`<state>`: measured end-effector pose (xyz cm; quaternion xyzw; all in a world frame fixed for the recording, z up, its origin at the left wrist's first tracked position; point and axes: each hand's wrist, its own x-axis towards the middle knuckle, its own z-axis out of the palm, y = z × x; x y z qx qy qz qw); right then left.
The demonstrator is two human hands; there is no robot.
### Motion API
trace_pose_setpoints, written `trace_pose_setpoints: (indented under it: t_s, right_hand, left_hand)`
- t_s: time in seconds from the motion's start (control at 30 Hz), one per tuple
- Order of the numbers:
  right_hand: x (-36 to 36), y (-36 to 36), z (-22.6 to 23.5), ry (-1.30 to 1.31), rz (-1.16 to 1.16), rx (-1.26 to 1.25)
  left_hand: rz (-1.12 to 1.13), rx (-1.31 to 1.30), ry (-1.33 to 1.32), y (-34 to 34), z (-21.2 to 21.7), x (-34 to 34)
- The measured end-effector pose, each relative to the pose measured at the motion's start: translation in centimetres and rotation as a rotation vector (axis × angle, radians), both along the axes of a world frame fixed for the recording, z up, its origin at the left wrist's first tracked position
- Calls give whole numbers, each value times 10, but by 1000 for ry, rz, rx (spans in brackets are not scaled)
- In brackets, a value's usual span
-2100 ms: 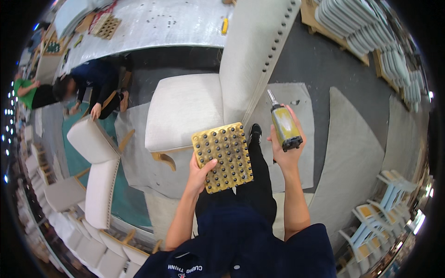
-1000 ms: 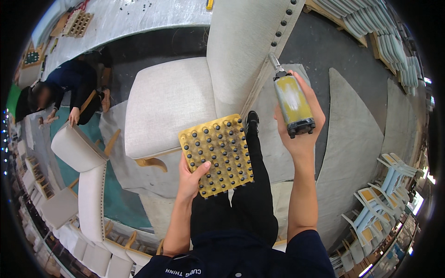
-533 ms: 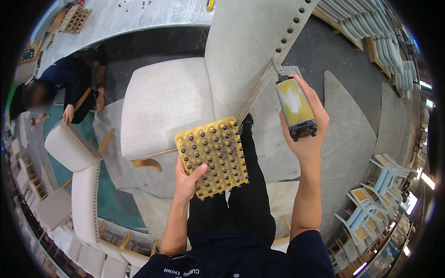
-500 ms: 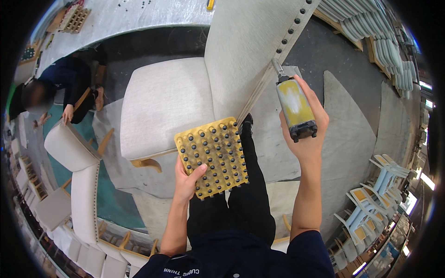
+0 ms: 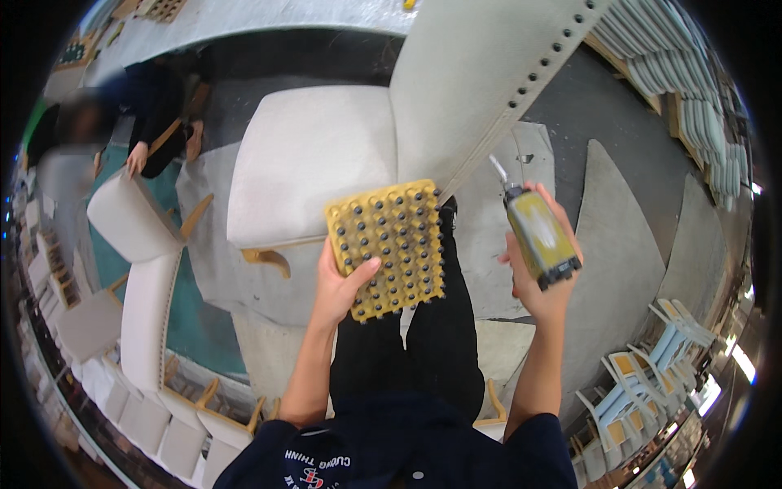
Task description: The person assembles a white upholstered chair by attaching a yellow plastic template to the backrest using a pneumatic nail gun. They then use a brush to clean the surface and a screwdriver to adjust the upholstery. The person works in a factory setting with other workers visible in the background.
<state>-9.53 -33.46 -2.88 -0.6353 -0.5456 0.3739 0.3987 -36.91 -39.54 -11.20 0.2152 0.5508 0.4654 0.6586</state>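
I see left hand (image 5: 340, 289) grasping yellow tray (image 5: 345, 213) of dark studs (image 5: 401, 200) by chair seat (image 5: 314, 163); right hand (image 5: 547, 300) clasps yellow tool (image 5: 538, 232), tip apart from pale backrest (image 5: 464, 81). Risks, my guess: one-sided hold lets tray tip, studs spill; careless swing puts metal tip into fabric, scuffs it. Writing: lettering plus emblem on shirt (image 5: 391, 444), upside-down; none legible on tool.

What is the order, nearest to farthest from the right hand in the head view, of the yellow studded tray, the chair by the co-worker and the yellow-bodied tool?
From the right hand:
1. Yellow-bodied tool: held in that hand.
2. Yellow studded tray: to its left, in the left hand.
3. Chair by the co-worker: at the far left.
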Motion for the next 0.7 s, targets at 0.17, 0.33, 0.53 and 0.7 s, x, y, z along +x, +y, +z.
trace_pose_setpoints:
  t_s: [0.17,0.33,0.53,0.7]
  right_hand:
    - [-28,-29,20,366,96,-338]
    - [-48,-22,24,467,178,-495]
    - [-52,-11,26,446,191,-562]
    - [-54,-16,24,442,176,-460]
  left_hand:
    - [-101,104,109,8,3,-1]
    - [-184,89,127,6,-2,-1]
    - [-250,131,173,9,-1,7]
    - [-209,147,210,9,-11,12]
